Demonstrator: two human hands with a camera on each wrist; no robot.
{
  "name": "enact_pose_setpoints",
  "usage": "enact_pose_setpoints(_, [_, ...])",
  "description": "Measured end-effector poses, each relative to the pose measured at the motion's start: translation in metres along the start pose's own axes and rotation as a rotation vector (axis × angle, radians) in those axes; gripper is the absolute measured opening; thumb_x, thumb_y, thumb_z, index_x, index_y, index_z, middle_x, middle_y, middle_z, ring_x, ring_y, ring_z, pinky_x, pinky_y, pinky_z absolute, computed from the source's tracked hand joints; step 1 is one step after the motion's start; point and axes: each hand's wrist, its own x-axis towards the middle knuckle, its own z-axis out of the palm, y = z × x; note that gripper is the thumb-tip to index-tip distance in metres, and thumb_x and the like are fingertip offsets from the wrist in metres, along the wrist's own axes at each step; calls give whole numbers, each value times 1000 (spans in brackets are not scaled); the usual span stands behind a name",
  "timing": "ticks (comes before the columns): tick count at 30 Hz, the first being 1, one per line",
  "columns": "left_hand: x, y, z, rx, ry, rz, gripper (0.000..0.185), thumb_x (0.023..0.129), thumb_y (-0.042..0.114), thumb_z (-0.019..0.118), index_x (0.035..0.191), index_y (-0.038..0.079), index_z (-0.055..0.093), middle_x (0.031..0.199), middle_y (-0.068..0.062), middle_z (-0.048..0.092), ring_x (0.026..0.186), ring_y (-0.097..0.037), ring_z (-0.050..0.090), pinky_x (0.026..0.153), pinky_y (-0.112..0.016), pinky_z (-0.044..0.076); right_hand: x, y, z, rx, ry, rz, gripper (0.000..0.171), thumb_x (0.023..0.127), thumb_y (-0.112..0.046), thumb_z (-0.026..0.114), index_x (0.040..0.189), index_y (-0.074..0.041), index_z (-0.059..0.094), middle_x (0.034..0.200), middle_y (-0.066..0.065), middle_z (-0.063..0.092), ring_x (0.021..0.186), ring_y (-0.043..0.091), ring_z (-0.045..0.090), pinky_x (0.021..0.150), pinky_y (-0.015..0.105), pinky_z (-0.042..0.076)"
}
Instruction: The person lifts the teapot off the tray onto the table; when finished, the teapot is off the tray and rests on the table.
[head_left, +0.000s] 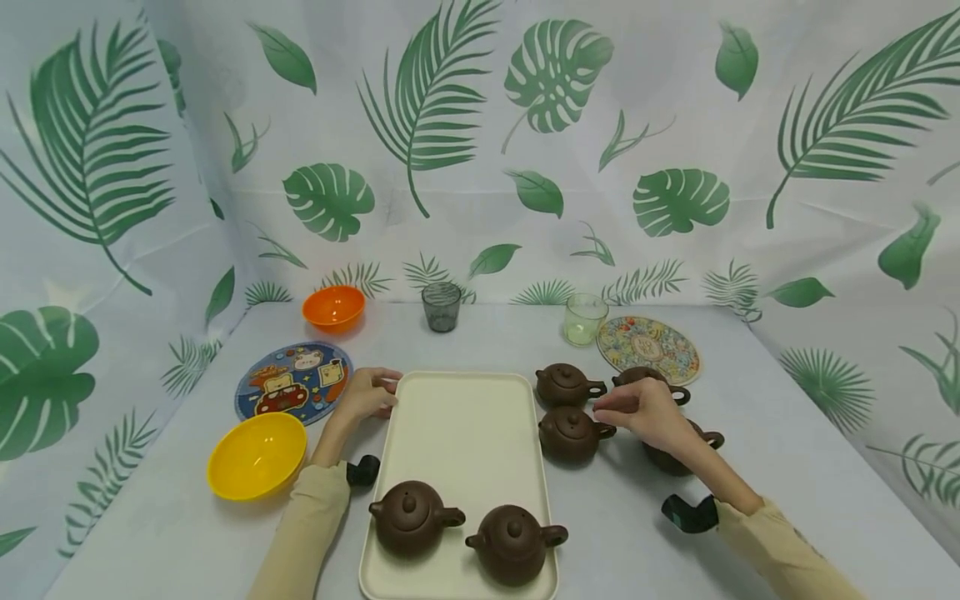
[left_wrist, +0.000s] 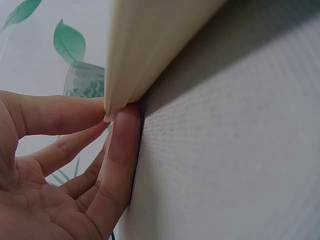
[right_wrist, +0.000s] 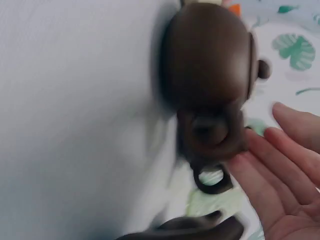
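Head view: one leaf-print cloth, backing the scene. One white counter, carrying all items below. One cream rectangular tray, lying at the middle, its long sides running away from the person. Two round mats: blue cartoon mat, lying left of the tray; floral mat, lying at the far right. One yellow bowl, standing just on the near side of the blue mat.

Two hands, in beige sleeves. Left hand: fingers pinching the tray rim at its far left, one finger reaching beneath the edge. Right hand: fingers extending, thumb standing apart from them, tips meeting the handle of the near left teapot in the right wrist view; blur is hiding whether they are touching it.

Six brown lidded teapots in all. Four are standing right of the tray: that one, the far left teapot, the far right teapot and the near right teapot, partly hidden by the arm. Two tray teapots are sitting at the near end, handles pointing right.

One orange bowl, standing far left. Two glasses, standing at the back: grey glass, central; pale green glass, beside the floral mat.
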Motion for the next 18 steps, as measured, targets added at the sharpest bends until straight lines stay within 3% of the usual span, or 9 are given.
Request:
enact_pose_setpoints(3, [1, 0, 0, 6, 8, -14, 41, 75, -10, 61, 116, -10, 61, 87, -15, 58, 69, -20, 61, 59, -32, 58, -3, -13, 5, 77, 65, -2, 16, 81, -11, 75, 93, -1, 75, 85, 10, 74, 73, 11, 70, 62, 23, 56])
enact_pose_setpoints(6, [2, 1, 2, 24, 28, -52, 42, 76, -10, 61, 119, -10, 60, 90, -16, 59, 70, -18, 60, 59, -31, 57, -8, -29, 12, 140, 61, -19, 16, 81, -12, 75, 94, -2, 75, 87, 9, 74, 76, 9, 70, 64, 24, 57])
enact_pose_setpoints(12, [2, 2, 1, 28, 29, -47, 43, 76, -11, 60, 119, -11, 59, 89, -15, 59, 67, -16, 59, 56, -29, 57, -21, -54, 22, 181, 72, -13, 17, 80, -10, 76, 94, 0, 75, 89, 10, 74, 78, 8, 70, 66, 21, 56])
enact_pose_setpoints(15, [3, 1, 1, 28, 27, -52, 43, 76, -11, 61, 119, -11, 59, 89, -15, 59, 68, -17, 59, 57, -29, 57, -26, -59, 26, 213, 45, -26, 17, 80, -9, 75, 95, 0, 75, 89, 11, 73, 79, 7, 70, 66, 22, 57])
enact_pose_setpoints(18, [3, 0, 2, 31, 26, -57, 43, 76, -11, 61, 119, -10, 59, 89, -15, 59, 69, -17, 59, 58, -29, 57, -33, -61, 33, 244, -49, -49, 19, 83, -13, 73, 97, -1, 74, 91, 12, 73, 80, 7, 70, 68, 24, 57])
